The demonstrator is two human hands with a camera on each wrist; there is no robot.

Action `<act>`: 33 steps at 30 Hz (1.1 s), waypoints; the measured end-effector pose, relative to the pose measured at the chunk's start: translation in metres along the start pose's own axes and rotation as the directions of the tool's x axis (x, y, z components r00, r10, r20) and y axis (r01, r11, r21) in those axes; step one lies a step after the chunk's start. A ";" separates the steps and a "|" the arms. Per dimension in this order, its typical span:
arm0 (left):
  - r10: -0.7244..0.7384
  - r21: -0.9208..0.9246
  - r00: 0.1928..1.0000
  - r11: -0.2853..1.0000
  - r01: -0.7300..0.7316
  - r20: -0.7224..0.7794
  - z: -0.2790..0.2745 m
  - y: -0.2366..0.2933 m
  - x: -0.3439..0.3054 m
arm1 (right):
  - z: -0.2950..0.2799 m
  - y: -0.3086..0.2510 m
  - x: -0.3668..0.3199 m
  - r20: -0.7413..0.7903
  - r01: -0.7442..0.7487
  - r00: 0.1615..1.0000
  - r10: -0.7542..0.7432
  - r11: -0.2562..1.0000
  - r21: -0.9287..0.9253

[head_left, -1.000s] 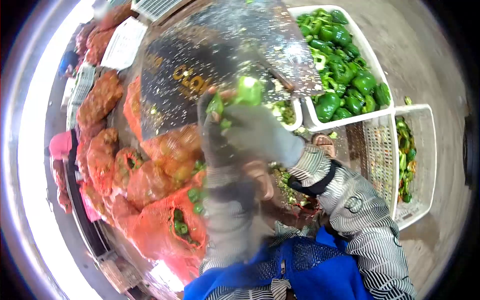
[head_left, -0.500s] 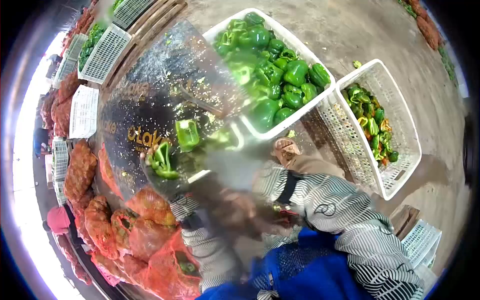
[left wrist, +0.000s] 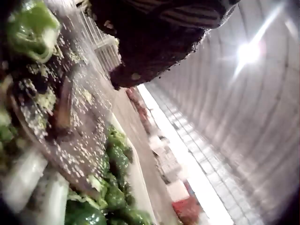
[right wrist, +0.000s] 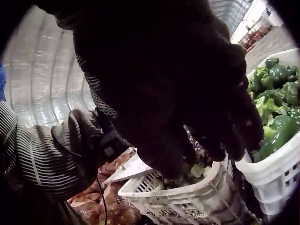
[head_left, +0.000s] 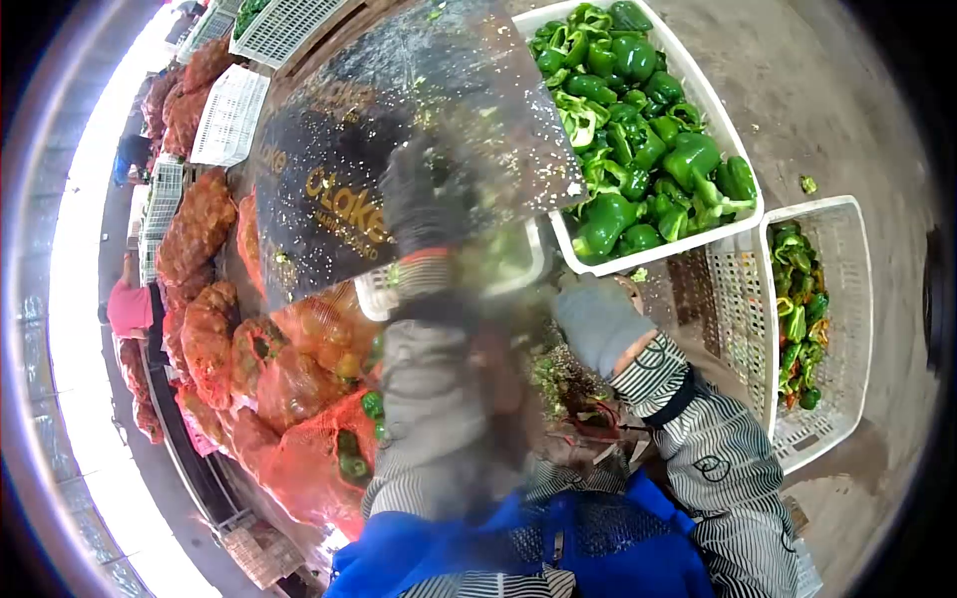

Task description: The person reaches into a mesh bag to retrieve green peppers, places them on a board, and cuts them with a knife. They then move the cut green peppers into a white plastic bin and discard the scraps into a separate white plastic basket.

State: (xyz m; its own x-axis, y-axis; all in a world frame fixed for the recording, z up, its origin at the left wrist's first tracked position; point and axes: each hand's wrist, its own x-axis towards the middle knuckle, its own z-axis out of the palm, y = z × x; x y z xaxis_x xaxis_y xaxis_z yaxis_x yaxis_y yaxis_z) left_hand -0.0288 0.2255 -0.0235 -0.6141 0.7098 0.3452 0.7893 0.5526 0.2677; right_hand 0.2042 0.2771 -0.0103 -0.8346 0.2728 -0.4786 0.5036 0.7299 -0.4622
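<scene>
My left hand [head_left: 419, 189], in a dark glove and blurred, reaches over the black lettered board [head_left: 329, 159]; its fingers are hidden, and I cannot tell whether it holds anything. The left wrist view shows a green bell pepper [left wrist: 33, 30] and a wooden-handled knife [left wrist: 63, 105] on the board. My right hand [head_left: 603, 319], gloved in grey, hangs with loose fingers and nothing in its grasp. In the right wrist view its dark fingers [right wrist: 222, 140] overlap a white basket [right wrist: 187, 194] of pepper scraps.
A white crate [head_left: 743, 140] heaped with green bell peppers stands right of the board. Beyond my right arm is another white crate [head_left: 847, 329] holding discoloured peppers. Red mesh sacks [head_left: 319, 448] line the left. A person in pink [head_left: 130, 309] is farther left.
My hands were together around green pepper pieces, then the left held a cut pepper. Now they are apart, the left over the board and the right lower, near my knee. The head view has swung.
</scene>
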 end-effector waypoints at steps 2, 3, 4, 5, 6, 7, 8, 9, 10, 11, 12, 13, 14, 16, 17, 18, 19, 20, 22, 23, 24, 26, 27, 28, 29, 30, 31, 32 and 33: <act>-0.310 0.197 0.933 0.941 0.275 0.181 0.022 -0.073 -0.006 | -0.006 -0.001 -0.003 -0.074 0.085 0.993 -0.092 0.992 -0.094; -0.405 0.041 0.861 0.910 0.413 0.307 0.038 -0.105 -0.015 | 0.003 0.006 0.000 -0.161 0.158 0.973 -0.166 0.986 -0.061; -0.406 0.041 0.861 0.910 0.414 0.306 0.039 -0.108 -0.019 | -0.002 0.005 0.001 -0.161 0.159 0.973 -0.167 0.985 -0.061; -0.384 0.014 0.864 0.915 0.402 0.326 0.038 -0.107 -0.028 | -0.008 0.003 0.001 -0.190 0.217 0.956 -0.225 0.974 -0.062; -0.363 -0.013 0.866 0.920 0.391 0.344 0.032 -0.103 -0.039 | -0.013 0.000 0.001 -0.218 0.275 0.934 -0.283 0.959 -0.066; -0.315 -0.126 0.897 0.922 0.367 0.309 0.024 -0.097 -0.049 | -0.013 -0.007 0.006 -0.307 0.241 0.927 -0.214 0.969 0.049; -0.407 -0.004 0.893 0.910 0.415 0.191 0.038 -0.117 -0.054 | -0.014 -0.011 0.010 -0.313 0.243 0.925 -0.217 0.969 0.045; -0.369 -0.170 0.915 0.903 0.394 0.161 0.011 -0.084 -0.055 | -0.015 -0.014 0.013 -0.412 0.354 0.885 -0.217 0.889 0.292; -0.335 -0.328 0.934 0.874 0.357 0.126 -0.017 -0.045 -0.062 | -0.015 -0.019 0.015 -0.505 0.462 0.843 -0.186 0.731 0.502; -0.258 -0.434 0.965 0.866 0.248 0.036 -0.021 -0.040 -0.072 | -0.013 -0.028 0.017 -0.534 0.477 0.834 -0.141 0.671 0.568; -0.187 -0.525 0.981 0.841 0.129 -0.059 -0.032 -0.027 -0.080 | -0.017 -0.037 0.015 -0.537 0.481 0.831 -0.142 0.669 0.567; -0.101 -0.417 0.979 0.909 0.018 -0.178 -0.044 -0.012 -0.092 | -0.024 -0.046 0.011 -0.354 0.348 0.933 -0.070 0.428 0.834; -0.097 -0.424 0.980 0.906 0.014 -0.176 -0.060 0.005 -0.100 | -0.027 -0.053 0.006 -0.140 0.147 0.988 -0.058 0.138 0.979; 0.007 -0.251 0.966 0.965 -0.074 -0.258 -0.077 0.027 -0.112 | -0.025 -0.060 0.001 -0.155 0.153 0.987 -0.031 -0.062 0.986; 0.105 -0.242 0.958 0.955 -0.172 -0.265 -0.081 0.025 -0.115 | -0.021 -0.063 0.000 -0.283 0.282 0.958 -0.039 -0.028 0.959; 0.103 -0.254 0.958 0.952 -0.173 -0.267 -0.079 0.025 -0.119 | -0.017 -0.066 0.000 -0.404 0.405 0.913 -0.055 0.006 0.914; 0.123 -0.278 0.942 0.936 -0.214 -0.312 -0.076 0.023 -0.124 | -0.015 -0.069 0.000 -0.516 0.520 0.853 -0.081 0.036 0.853; 0.141 -0.296 0.923 0.921 -0.255 -0.359 -0.076 0.022 -0.126 | -0.019 -0.074 -0.004 -0.515 0.520 0.853 -0.083 0.043 0.853; 0.091 -0.310 0.934 0.928 -0.205 -0.345 -0.074 0.025 -0.127 | -0.033 -0.085 -0.011 -0.211 0.198 0.977 -0.041 -0.207 0.958; 0.043 -0.461 0.923 0.857 -0.231 -0.383 -0.070 0.029 -0.124 | -0.003 -0.079 0.015 -0.695 0.712 0.701 -0.159 0.089 0.697; -0.012 -0.595 0.912 0.761 -0.258 -0.411 -0.069 0.028 -0.123 | -0.002 -0.083 0.019 -0.691 0.709 0.703 -0.168 0.087 0.700; -0.238 -0.943 0.970 0.331 0.039 -0.043 -0.050 -0.002 -0.134 | 0.000 -0.093 0.028 -0.655 0.701 0.709 -0.261 0.362 0.614; -0.269 -0.909 0.961 0.414 0.056 -0.063 -0.044 -0.011 -0.132 | -0.003 -0.099 0.033 -0.790 0.836 0.542 -0.287 0.285 0.470; -0.299 -0.867 0.951 0.493 0.077 -0.085 -0.040 -0.019 -0.132 | -0.007 -0.099 0.031 -0.787 0.836 0.543 -0.294 0.279 0.473; 0.032 -0.461 0.907 0.853 -0.244 -0.421 -0.070 -0.004 -0.123 | -0.029 -0.103 0.016 -0.545 0.575 0.818 -0.182 0.274 0.771; 0.025 -0.455 0.906 0.859 -0.236 -0.422 -0.077 -0.005 -0.122 | -0.040 -0.104 0.009 -0.210 0.224 0.974 -0.083 0.227 0.948; -0.276 -0.756 0.921 0.653 -0.029 -0.273 -0.083 -0.008 -0.121 | -0.012 -0.094 0.037 -0.487 0.453 0.867 -0.102 0.566 0.689; -0.497 -0.935 0.867 0.321 0.151 -0.031 -0.087 -0.014 -0.120 | -0.016 -0.095 0.038 -0.487 0.459 0.866 -0.110 0.560 0.690; -0.191 -0.500 0.883 0.864 -0.056 -0.429 -0.092 -0.022 -0.120 | -0.022 -0.097 0.036 -0.443 0.375 0.891 -0.098 0.708 0.598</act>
State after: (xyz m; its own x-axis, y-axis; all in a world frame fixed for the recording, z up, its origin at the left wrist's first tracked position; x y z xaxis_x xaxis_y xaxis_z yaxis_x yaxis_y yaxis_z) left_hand 0.0273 0.0875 0.0123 -0.6927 0.3333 0.6396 0.7168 0.2196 0.6618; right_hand 0.1201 0.2306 0.0336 -0.8919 0.4493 -0.0508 0.1772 0.2440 -0.9535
